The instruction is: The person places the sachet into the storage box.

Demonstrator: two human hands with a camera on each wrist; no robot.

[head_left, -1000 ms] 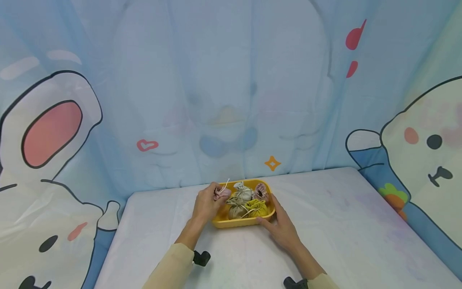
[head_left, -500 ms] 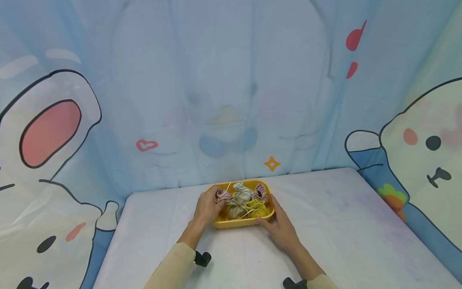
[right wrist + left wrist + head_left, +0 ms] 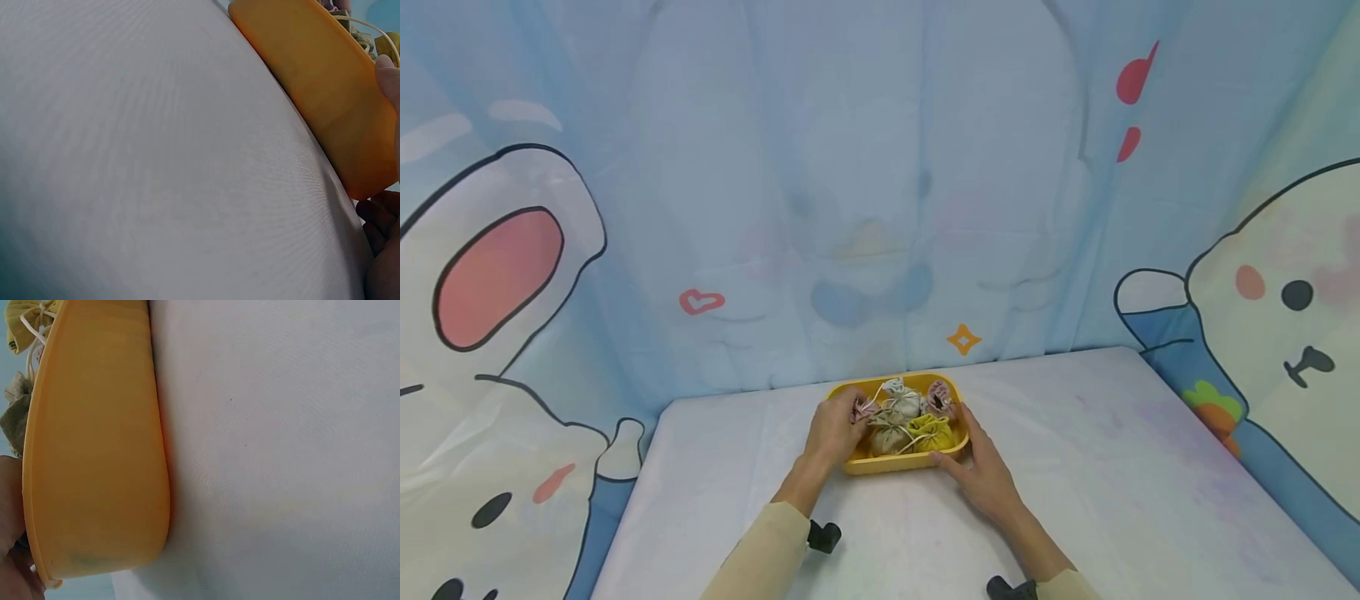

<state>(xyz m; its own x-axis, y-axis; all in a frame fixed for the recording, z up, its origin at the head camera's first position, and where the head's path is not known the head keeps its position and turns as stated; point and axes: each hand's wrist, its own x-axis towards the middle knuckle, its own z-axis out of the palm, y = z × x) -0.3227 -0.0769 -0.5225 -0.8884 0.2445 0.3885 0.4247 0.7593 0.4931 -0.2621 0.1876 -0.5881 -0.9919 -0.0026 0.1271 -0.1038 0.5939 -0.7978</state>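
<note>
White table [image 3: 1112,467] in front of a cartoon backdrop [image 3: 880,167]. Left hand [image 3: 833,427] curls its fingers round a pink pouch [image 3: 862,407] at the left end of the yellow tray [image 3: 898,461]. Right hand [image 3: 981,471] lies with straight fingers against the tray's right wall, steadying it. Just right of the grip sit grey, tan and yellow pouches, their strings tangled. Best to lower the pink pouch gently into its gap, keep the tray braced, and free the fingers without snagging strings.

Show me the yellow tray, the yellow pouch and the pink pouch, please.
tray [image 3: 895,462], head view, its near wall.
yellow pouch [image 3: 934,433], head view, its body.
pink pouch [image 3: 939,398], head view, its gathered top.
</note>
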